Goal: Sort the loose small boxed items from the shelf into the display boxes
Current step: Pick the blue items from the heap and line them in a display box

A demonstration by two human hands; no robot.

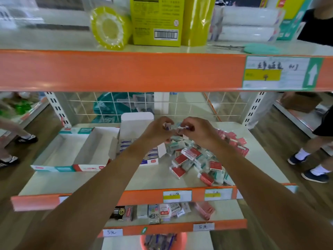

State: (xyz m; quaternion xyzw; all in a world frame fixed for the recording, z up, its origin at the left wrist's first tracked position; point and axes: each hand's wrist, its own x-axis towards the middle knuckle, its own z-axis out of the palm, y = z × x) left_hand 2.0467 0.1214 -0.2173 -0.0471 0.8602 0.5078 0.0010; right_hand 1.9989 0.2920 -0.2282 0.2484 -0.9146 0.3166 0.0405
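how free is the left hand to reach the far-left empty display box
Probably yes: the far-left display box lies open-topped left of the left hand, nothing between, though that hand pinches a small box.

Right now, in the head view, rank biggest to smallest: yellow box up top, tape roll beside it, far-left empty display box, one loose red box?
1-2. yellow box and far-left empty display box: look alike; yellow box cut off by frame, unranked.
3. tape roll.
4. loose red box.
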